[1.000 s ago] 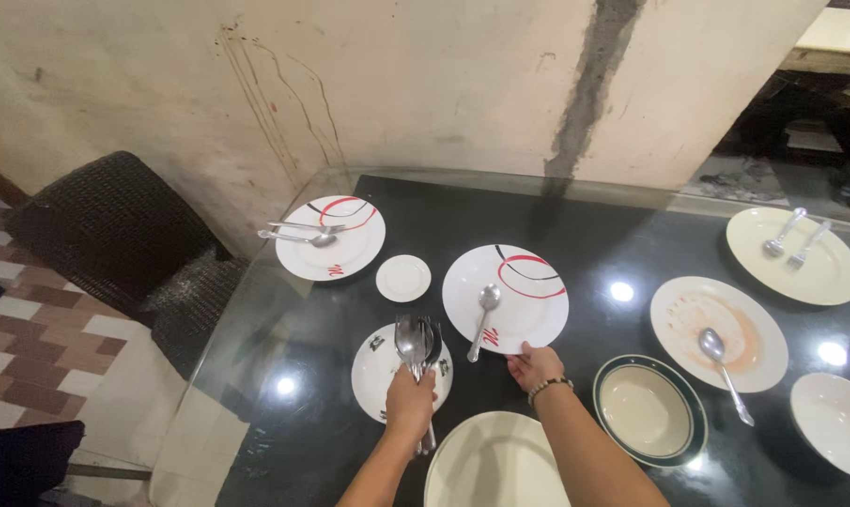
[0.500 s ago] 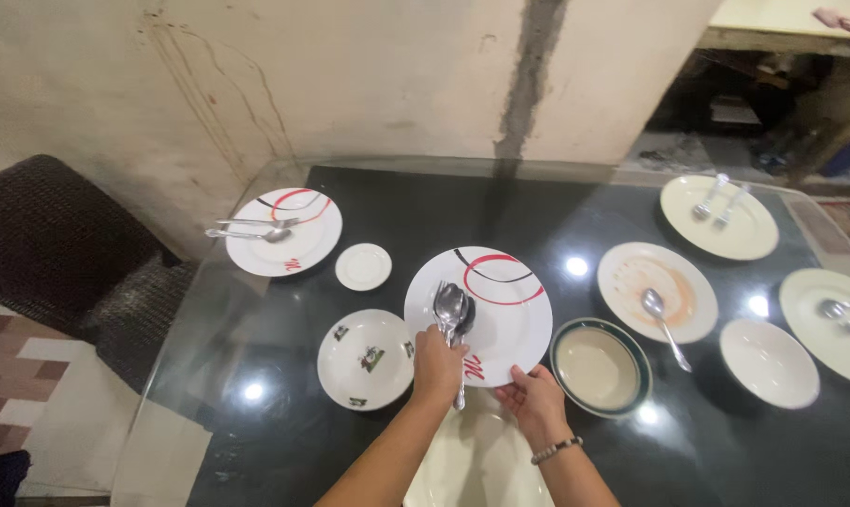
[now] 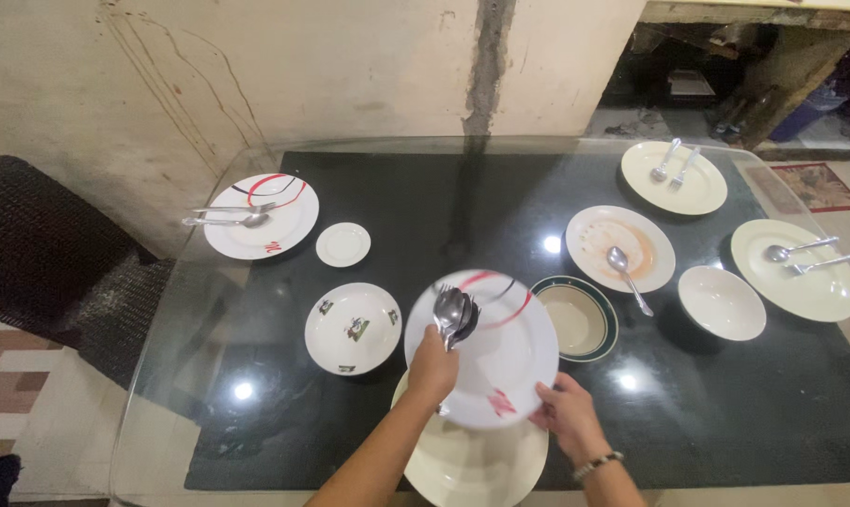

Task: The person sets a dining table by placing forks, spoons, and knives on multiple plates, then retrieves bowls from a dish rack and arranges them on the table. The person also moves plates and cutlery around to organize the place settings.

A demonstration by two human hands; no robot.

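My left hand (image 3: 432, 368) grips a bunch of metal spoons (image 3: 451, 314), their bowls pointing up over a white plate with a red and black swirl (image 3: 500, 357). My right hand (image 3: 564, 414) holds that plate by its near right rim; the plate is lifted and blurred above a plain cream plate (image 3: 472, 465) at the table's near edge. A small white bowl with printed pictures (image 3: 352, 328) sits just left of my left hand.
The black glass-topped table (image 3: 425, 202) carries a swirl plate with cutlery (image 3: 261, 215), a small saucer (image 3: 342, 244), a green-rimmed bowl (image 3: 576, 319), a stained plate with a spoon (image 3: 618, 248), a white bowl (image 3: 721, 302) and two cream plates with cutlery (image 3: 673, 176) (image 3: 795, 268). A dark wicker chair (image 3: 40, 246) stands left.
The swirl plate was pulled toward me and lifted over the cream plate. My left hand carried the spoons from the small bowl to above that plate, and the spoon that lay on it is now in the bunch.
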